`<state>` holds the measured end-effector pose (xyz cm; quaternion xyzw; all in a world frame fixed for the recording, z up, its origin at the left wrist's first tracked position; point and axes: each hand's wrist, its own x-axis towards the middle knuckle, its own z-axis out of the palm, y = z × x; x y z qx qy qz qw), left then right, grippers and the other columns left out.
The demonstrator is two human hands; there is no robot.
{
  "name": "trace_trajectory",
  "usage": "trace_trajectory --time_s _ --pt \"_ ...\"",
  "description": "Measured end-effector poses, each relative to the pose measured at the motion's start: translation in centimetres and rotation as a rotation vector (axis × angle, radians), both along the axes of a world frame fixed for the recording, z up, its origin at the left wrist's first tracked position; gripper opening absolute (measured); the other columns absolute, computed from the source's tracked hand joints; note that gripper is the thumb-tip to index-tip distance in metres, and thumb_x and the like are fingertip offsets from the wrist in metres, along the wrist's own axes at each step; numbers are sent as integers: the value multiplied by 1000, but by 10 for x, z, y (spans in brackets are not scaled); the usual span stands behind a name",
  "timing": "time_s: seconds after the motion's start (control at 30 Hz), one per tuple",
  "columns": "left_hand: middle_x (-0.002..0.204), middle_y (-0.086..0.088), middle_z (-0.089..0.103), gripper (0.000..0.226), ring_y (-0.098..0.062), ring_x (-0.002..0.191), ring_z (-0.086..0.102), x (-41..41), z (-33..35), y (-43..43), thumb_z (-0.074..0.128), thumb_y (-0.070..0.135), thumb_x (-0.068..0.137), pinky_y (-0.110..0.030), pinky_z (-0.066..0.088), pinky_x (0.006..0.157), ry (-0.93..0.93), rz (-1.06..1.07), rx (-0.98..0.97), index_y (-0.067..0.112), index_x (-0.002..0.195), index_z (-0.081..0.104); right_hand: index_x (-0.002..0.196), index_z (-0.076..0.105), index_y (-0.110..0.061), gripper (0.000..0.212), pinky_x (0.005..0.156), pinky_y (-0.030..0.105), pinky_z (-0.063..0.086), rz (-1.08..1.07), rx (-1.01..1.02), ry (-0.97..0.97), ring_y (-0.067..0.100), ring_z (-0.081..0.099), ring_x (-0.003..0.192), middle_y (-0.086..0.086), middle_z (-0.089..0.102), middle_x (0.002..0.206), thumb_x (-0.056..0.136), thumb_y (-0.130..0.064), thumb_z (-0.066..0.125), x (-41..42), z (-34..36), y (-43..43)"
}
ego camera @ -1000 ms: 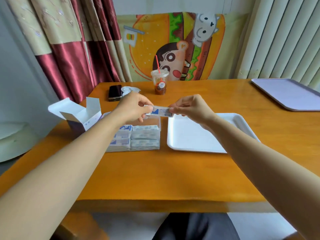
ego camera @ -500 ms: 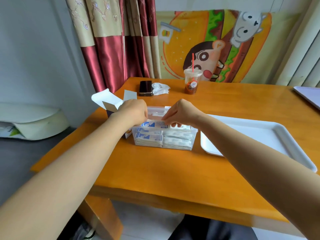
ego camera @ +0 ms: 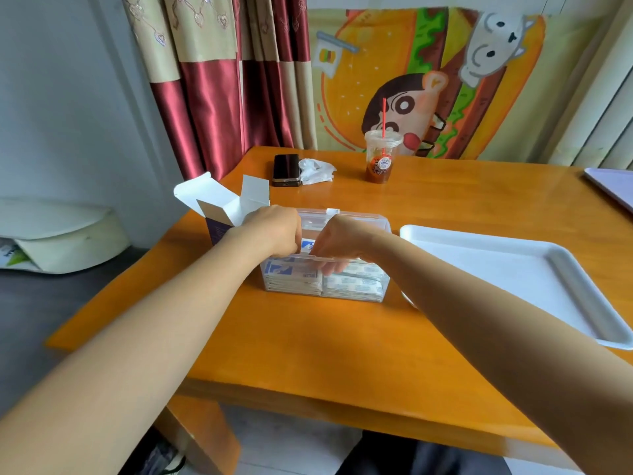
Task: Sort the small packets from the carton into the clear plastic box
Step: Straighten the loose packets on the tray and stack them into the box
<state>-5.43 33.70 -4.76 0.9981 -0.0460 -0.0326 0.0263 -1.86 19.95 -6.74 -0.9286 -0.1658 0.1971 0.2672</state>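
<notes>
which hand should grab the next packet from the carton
Left. The left hand is next to the open carton; the right hand is farther off, over the clear box, and would likely cross the left arm.

room around the clear plastic box (ego camera: 356,289)
we log carton (ego camera: 222,214) just beside its left, white tray (ego camera: 513,269) just beside its right; bare table (ego camera: 325,337) in front lies open, phone (ego camera: 286,168) and cup (ego camera: 380,159) well behind.

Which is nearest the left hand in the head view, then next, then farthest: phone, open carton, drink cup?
1. Open carton, just left of the left hand.
2. Phone, behind, toward the table's far edge.
3. Drink cup, far back, to the right.
</notes>
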Motion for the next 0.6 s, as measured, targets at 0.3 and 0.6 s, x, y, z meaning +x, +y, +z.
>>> trace_trajectory --time_s 0.3,0.6 --pt "96 4 69 16 -20 85 60 -5 -9 0 58 24 90 -28 42 63 -215 82 -137 24 85 73 99 75 -11 17 66 16 51 -18 225 -480 5 61 74 -1 73 98 87 -13 64 2 5 -33" --pt "125 -10 44 32 -28 116 48 -18 -22 -3 60 28 90 -34 43 74 -337 298 -278 22 122 57 110 55 6 28 46 22 38 -433 140 -47 18 50 61 11 56 76 87 -11 60 6 -3 -83"
